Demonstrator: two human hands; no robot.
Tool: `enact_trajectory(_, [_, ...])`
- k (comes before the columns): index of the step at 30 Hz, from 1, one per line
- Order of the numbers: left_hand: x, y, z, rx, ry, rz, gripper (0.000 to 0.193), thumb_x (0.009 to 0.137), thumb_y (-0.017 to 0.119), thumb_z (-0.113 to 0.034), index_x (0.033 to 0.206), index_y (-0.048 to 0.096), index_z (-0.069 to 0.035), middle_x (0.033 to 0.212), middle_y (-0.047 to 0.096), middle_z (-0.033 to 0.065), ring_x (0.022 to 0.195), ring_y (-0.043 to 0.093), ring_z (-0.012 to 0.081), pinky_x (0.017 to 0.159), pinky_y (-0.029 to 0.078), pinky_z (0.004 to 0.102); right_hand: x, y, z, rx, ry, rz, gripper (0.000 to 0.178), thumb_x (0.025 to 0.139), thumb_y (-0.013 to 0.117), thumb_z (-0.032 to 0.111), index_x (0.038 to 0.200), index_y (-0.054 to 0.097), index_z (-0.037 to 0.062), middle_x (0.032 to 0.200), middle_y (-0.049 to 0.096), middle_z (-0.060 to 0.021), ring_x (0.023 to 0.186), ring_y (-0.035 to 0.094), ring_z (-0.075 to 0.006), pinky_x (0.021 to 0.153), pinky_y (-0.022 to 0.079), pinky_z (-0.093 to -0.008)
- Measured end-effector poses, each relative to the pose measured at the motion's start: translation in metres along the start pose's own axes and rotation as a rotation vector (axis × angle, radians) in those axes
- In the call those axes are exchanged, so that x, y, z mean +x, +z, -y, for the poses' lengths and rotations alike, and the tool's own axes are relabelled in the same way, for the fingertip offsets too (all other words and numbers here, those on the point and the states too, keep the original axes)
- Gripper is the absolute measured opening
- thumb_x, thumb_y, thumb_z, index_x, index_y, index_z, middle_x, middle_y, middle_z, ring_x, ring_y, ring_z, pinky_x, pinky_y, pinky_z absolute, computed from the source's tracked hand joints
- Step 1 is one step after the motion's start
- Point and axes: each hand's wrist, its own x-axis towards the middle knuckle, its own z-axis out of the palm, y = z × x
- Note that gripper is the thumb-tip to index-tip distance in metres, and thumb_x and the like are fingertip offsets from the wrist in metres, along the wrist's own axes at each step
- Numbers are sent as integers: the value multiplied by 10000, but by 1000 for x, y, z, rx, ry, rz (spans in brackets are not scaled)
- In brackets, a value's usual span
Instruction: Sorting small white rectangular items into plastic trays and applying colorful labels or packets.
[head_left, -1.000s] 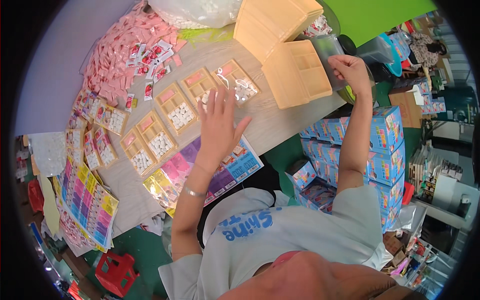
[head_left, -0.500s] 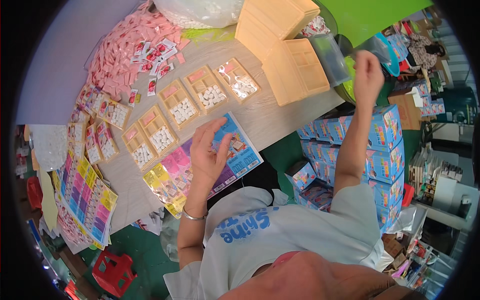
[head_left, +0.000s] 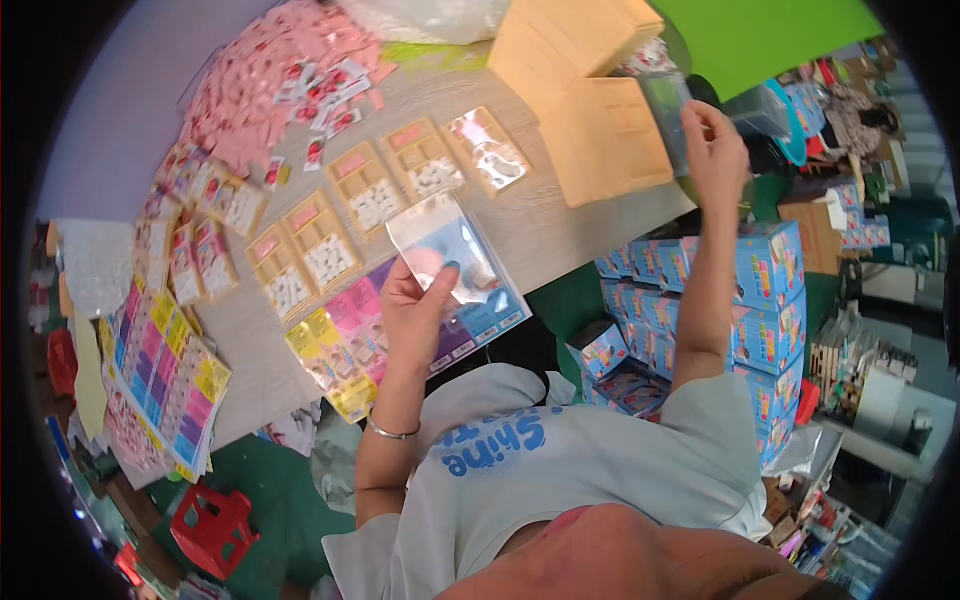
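Note:
My left hand (head_left: 412, 315) is closed on a clear plastic cover (head_left: 432, 225), thumb on top, over printed card sheets (head_left: 335, 345) in yellow, pink, purple and blue. Just beyond it, several cream compartment trays (head_left: 268, 243) stand in a slanting row, each holding white pieces and a pink packet. Clear film or a cover glints on the farthest tray (head_left: 488, 150). At the far right, my right hand (head_left: 718, 155) is raised with its fingers bent together beside a stack of clear plastic covers (head_left: 665, 110). What those fingers hold, if anything, cannot be made out.
Empty cream trays (head_left: 605, 140) are piled at the back right. A heap of pink packets (head_left: 265, 90) covers the back left. More printed sheets (head_left: 165, 375) lie at the left edge. Blue boxes (head_left: 765, 265) are stacked right of the table; a red stool (head_left: 213, 530) stands below left.
My left hand has gone from open and bare to gripping a clear cover. My right hand has shifted slightly left and down, close to the clear stack. The view has shifted slightly.

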Motion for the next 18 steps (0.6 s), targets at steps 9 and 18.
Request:
enact_trajectory(9, [8,-149,-48,319,217,-288,199,1060,547,-150,1233,584,-61,837,604,-8,673,546,50,578,444,215,28,7,-71,530,323,348,190,925,750,184,985,779,7,710,636,51,615,502,-21,547,387,-203])
enact_trajectory(18, [89,-153,-37,892,397,-475,335,1039,532,-188,1328,505,-21,732,610,52,608,583,169,568,456,322,47,12,-98,560,366,446,194,962,729,234,1023,764,53,805,661,54,631,536,-13,558,382,-167])
